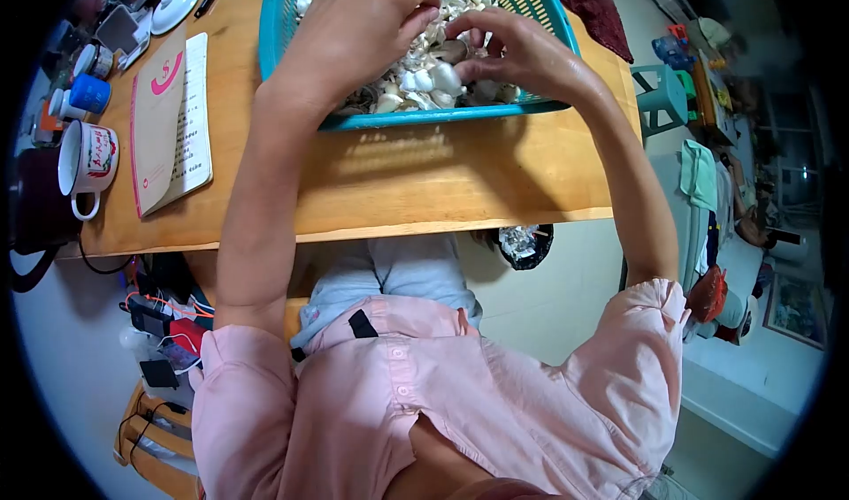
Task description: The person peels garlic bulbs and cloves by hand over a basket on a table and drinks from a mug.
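Observation:
A teal plastic basket [416, 118] with slotted sides stands on the wooden table, filled with garlic bulbs, loose cloves and papery skins [423, 83]. Over its left part reaches my left hand [358, 22], fingers curled inward above the garlic; what its fingertips hold, if anything, is hidden. My right hand [517, 53] comes in from the right, thumb and fingers bent around a darker piece among the garlic. Whether it grips that piece is too small to tell. A whitish bulb [446, 78] lies just below the right thumb.
On the wooden table [424, 190], left of the basket, are a notebook [195, 115] with a brown cover, an enamel mug [88, 160], a blue-labelled jar [90, 93] and a white lid [176, 7]. A dark red cloth [592, 9] lies at the right edge. Beyond stands a teal stool [661, 98].

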`<state>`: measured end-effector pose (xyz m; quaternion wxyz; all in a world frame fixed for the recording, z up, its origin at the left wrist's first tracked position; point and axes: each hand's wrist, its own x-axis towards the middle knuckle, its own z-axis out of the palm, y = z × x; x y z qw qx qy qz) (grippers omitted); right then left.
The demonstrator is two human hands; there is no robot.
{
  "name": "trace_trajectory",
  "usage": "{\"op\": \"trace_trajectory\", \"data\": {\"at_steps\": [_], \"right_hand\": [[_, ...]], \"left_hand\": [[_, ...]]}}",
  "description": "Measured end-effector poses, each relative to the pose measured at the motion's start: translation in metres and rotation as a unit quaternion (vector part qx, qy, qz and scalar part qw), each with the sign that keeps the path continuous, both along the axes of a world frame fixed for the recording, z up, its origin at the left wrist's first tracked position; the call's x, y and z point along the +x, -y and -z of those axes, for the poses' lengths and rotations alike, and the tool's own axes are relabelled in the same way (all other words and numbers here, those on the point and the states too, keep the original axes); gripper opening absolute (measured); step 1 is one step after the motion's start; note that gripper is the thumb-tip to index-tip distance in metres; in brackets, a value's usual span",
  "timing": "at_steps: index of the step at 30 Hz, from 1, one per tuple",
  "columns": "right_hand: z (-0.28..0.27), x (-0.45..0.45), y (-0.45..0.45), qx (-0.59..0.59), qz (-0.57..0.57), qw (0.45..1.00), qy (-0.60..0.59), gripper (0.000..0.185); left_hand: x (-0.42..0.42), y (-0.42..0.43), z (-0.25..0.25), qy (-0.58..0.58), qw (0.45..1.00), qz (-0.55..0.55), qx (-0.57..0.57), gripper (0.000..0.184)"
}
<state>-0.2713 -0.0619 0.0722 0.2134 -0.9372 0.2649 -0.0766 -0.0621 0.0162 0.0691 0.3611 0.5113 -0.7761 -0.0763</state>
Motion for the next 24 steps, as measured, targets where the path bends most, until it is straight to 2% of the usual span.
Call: {"op": "trace_trajectory", "data": {"at_steps": [4, 7, 8, 10, 12, 13, 14, 16, 17, 22, 24], "right_hand": [[0.009, 0.013, -0.011, -0.08, 0.024, 0.996, -0.021, 0.04], [0.005, 0.013, -0.001, 0.039, 0.062, 0.997, 0.025, 0.036], [-0.002, 0.011, 0.003, 0.2, 0.082, 0.969, 0.118, 0.035], [-0.02, 0.011, 0.006, 0.281, 0.077, 0.93, 0.226, 0.038], [-0.019, 0.017, 0.008, 0.34, 0.058, 0.877, 0.336, 0.04], [-0.018, 0.022, 0.007, 0.339, 0.057, 0.866, 0.362, 0.039], [-0.017, 0.027, 0.004, 0.342, 0.057, 0.854, 0.387, 0.039], [-0.018, 0.036, -0.007, 0.336, 0.053, 0.847, 0.408, 0.039], [-0.02, 0.038, -0.011, 0.329, 0.051, 0.853, 0.402, 0.039], [-0.02, 0.039, -0.02, 0.342, 0.024, 0.84, 0.421, 0.039], [-0.02, 0.037, -0.021, 0.369, 0.019, 0.815, 0.446, 0.043]], "left_hand": [[-0.001, -0.002, 0.0, 0.003, 1.0, 0.006, -0.016, 0.016], [0.003, 0.001, -0.001, 0.018, 1.0, -0.011, -0.016, 0.016], [0.004, 0.004, 0.003, -0.018, 0.998, -0.004, -0.053, 0.018], [0.004, 0.006, 0.004, -0.05, 0.994, -0.004, -0.1, 0.019], [0.002, 0.003, -0.003, -0.158, 0.987, -0.018, -0.026, 0.025], [0.002, 0.002, -0.006, -0.207, 0.978, -0.013, 0.03, 0.028], [0.002, 0.003, -0.009, -0.201, 0.979, -0.015, 0.022, 0.028], [0.005, 0.001, -0.013, -0.326, 0.94, 0.025, 0.102, 0.029], [0.004, -0.002, -0.02, -0.334, 0.935, 0.022, 0.117, 0.03], [0.006, 0.002, -0.016, -0.332, 0.938, 0.045, 0.092, 0.032], [0.007, 0.004, -0.013, -0.388, 0.916, 0.075, 0.069, 0.03]]}}
